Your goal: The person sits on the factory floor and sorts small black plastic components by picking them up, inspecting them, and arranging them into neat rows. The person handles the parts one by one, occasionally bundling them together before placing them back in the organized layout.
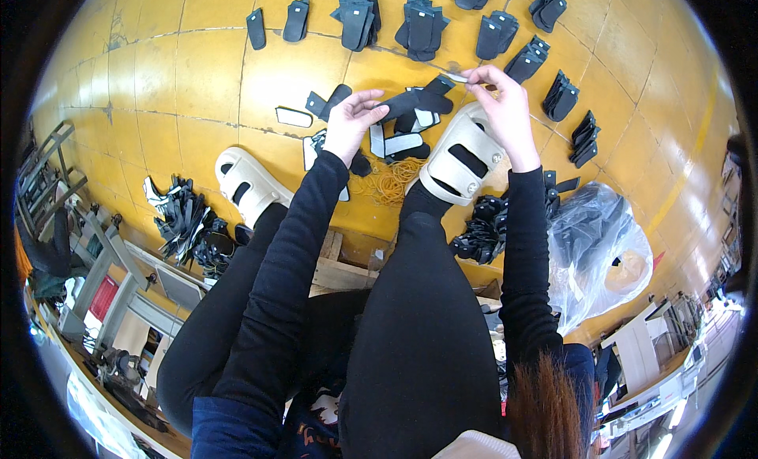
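Yellow tiled floor (205,80), beneath all items. Black strap-like piece (404,104): between the hands, one end at the left hand (353,126). Left hand: thumb and fingers slightly parted; whether it grips the piece, cannot tell. Right hand (503,105): thumb and forefinger pinched on small pale strip (455,77). Yellow cords (391,184): near side of both hands. Stacked black pieces (423,34): beyond them. Clear plastic bag (580,281): rightward of right hand.

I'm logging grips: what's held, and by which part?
The right hand pinches a pale strip by its right end; whether the left hand grips the dark piece beside it is unclear.
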The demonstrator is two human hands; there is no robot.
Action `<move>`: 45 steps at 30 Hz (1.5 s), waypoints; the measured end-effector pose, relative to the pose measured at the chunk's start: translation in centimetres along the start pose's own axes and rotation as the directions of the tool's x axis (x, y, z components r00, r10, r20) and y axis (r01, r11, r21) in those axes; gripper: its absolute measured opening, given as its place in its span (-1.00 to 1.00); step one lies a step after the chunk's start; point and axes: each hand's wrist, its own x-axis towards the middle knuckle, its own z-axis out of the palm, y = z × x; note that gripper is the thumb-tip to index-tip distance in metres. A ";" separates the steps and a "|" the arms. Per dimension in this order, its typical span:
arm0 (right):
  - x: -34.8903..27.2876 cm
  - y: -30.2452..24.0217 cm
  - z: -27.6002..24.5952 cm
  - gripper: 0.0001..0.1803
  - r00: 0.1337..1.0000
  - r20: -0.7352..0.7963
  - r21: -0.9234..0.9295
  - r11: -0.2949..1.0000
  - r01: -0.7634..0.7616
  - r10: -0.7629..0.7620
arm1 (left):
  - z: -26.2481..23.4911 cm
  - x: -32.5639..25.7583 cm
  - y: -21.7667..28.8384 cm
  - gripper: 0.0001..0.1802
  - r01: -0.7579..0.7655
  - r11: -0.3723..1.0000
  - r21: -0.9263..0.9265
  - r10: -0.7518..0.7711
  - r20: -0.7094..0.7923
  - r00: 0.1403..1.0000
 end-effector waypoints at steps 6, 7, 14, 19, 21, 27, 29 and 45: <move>-0.2 -0.5 -0.5 -0.91 0.988 -0.152 -0.077 0.997 0.000 -0.011 | -0.2 -0.1 0.3 -0.82 0.146 0.989 0.036 -0.148 0.046 0.988; -0.3 -0.6 -0.5 -0.90 0.988 -0.156 -0.026 0.999 -0.019 0.015 | -0.1 -0.2 0.5 -0.83 0.152 0.988 0.018 -0.153 0.040 0.987; -0.1 -1.0 -0.1 -0.82 0.979 -0.098 0.334 0.933 -0.136 0.178 | 0.6 -0.6 1.5 -0.84 0.208 0.950 -0.234 -0.200 0.057 0.978; 1.7 -1.5 0.9 -0.80 0.981 -0.150 0.376 0.925 -0.060 0.125 | 0.6 -0.4 1.3 -0.84 0.218 0.965 -0.147 -0.213 0.050 0.976; 3.4 -1.8 1.2 -0.79 0.978 -0.204 0.237 0.971 0.015 0.035 | 0.6 -0.4 1.1 -0.83 0.187 0.976 -0.110 -0.181 0.064 0.981; 12.1 -2.7 3.1 -0.74 0.966 -0.235 0.353 0.935 -0.014 0.104 | 0.8 -0.6 0.9 -0.79 0.172 0.979 -0.113 -0.161 0.099 0.982; 15.6 -2.5 3.4 -0.70 0.958 -0.227 0.059 0.980 0.190 -0.173 | 0.9 -0.7 1.0 -0.77 0.165 0.976 -0.139 -0.151 0.105 0.983; 4.0 -1.4 5.1 -0.73 0.844 0.433 -0.137 0.902 0.409 -0.317 | 0.6 -0.6 1.0 -0.68 0.170 0.981 -0.091 -0.158 0.119 0.980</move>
